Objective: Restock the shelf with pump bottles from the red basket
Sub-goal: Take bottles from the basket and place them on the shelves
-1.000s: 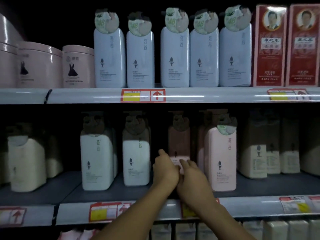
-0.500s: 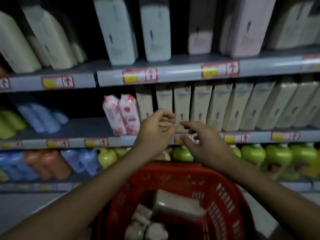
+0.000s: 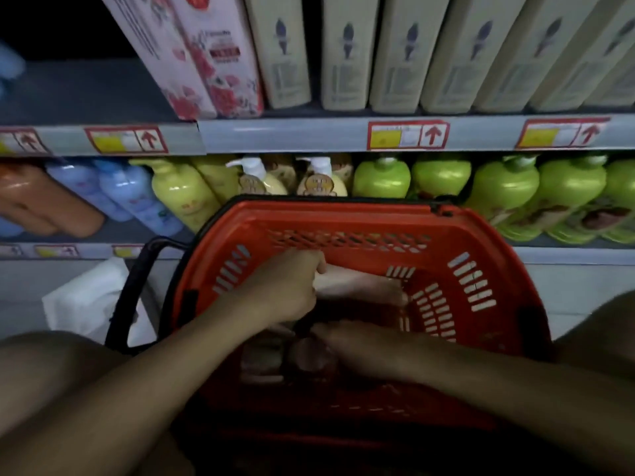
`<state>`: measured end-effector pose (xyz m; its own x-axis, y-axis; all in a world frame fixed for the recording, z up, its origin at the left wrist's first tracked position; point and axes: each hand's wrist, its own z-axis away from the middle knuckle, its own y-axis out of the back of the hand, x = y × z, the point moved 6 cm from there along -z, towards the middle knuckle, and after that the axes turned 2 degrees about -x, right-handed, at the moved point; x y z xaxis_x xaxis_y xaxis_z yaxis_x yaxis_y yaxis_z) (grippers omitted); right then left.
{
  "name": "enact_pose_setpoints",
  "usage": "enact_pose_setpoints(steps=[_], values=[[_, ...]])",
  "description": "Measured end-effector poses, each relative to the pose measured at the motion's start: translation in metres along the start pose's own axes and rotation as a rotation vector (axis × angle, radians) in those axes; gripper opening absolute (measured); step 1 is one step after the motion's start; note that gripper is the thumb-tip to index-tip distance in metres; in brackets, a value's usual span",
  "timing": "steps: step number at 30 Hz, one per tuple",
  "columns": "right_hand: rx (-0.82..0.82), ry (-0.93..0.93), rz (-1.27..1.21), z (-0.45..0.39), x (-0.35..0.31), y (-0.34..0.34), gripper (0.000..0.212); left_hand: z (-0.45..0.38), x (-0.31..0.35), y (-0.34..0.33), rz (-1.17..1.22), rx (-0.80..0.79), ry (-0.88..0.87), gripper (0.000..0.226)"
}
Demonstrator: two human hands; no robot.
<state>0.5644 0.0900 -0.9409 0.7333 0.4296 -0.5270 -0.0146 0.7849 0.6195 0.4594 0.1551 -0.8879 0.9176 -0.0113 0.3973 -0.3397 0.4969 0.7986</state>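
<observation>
- Red basket holds the pump bottles: a pale bottle by its far wall, darker ones nearer, dim.
- Left hand: grip curled shut on the pale bottle.
- Right hand: low among the dark bottles; whether its grip is closed I cannot tell.
- Risk: lifting blind in this gloom, a pump head may snag the basket's slotted wall.
- Shelf edge lies beyond.

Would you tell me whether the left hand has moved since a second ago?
Yes: the left hand has dropped from the shelf into the red basket.
</observation>
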Motion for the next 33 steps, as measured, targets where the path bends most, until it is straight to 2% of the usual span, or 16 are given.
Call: enact_pose_setpoints(steps=[4, 6, 9, 12, 15, 16, 19, 20, 22, 23, 25, 27, 29, 31, 33], values=[[0.201, -0.016, 0.043, -0.005, -0.006, -0.012, 0.053, -0.004, 0.003, 0.002, -0.007, 0.004, 0.007, 0.041], [0.268, 0.010, 0.163, -0.004, -0.013, -0.014, 0.060, -0.003, 0.005, 0.007, 0.011, 0.036, -0.002, 0.036], [0.296, 0.059, 0.247, -0.002, -0.019, -0.019, 0.049, 0.003, 0.004, 0.014, 0.055, 0.120, 0.005, 0.030], [0.390, 0.060, 0.392, 0.000, -0.014, -0.004, 0.036, 0.010, 0.001, 0.016, 0.082, 0.157, 0.027, 0.028], [0.389, -0.022, 0.346, 0.017, -0.009, 0.022, 0.026, 0.021, 0.001, 0.021, 0.107, 0.167, 0.012, 0.022], [0.482, -0.042, 0.292, 0.027, -0.008, 0.031, 0.026, 0.024, 0.000, 0.022, 0.127, 0.168, 0.001, 0.021], [0.610, -0.194, 0.191, 0.055, -0.006, 0.062, 0.043, 0.028, -0.003, 0.018, 0.273, 0.122, 0.000, 0.019], [0.643, -0.272, 0.170, 0.062, -0.002, 0.077, 0.053, 0.029, -0.002, 0.014, 0.431, 0.085, 0.022, 0.024], [0.754, -0.415, 0.114, 0.081, 0.009, 0.108, 0.068, 0.030, 0.008, 0.005, 0.786, 0.010, 0.069, 0.050], [0.822, -0.453, 0.088, 0.092, 0.012, 0.123, 0.070, 0.030, 0.017, 0.002, 0.862, -0.016, 0.031, 0.062], [0.952, -0.463, 0.021, 0.110, 0.012, 0.144, 0.073, 0.033, 0.038, -0.008, 0.791, -0.019, -0.119, 0.081], [1.035, -0.453, -0.026, 0.119, 0.007, 0.154, 0.078, 0.032, 0.049, -0.018, 0.599, 0.093, -0.205, 0.090], [1.094, -0.433, -0.019, 0.122, -0.001, 0.159, 0.080, 0.029, 0.052, -0.016, 0.500, 0.321, -0.247, 0.095], [1.123, -0.414, 0.003, 0.121, -0.006, 0.161, 0.074, 0.025, 0.054, -0.005, 0.531, 0.534, -0.285, 0.087], [1.157, -0.348, -0.019, 0.119, -0.009, 0.164, 0.062, 0.022, 0.050, 0.009, 0.637, 0.589, -0.258, 0.075]])
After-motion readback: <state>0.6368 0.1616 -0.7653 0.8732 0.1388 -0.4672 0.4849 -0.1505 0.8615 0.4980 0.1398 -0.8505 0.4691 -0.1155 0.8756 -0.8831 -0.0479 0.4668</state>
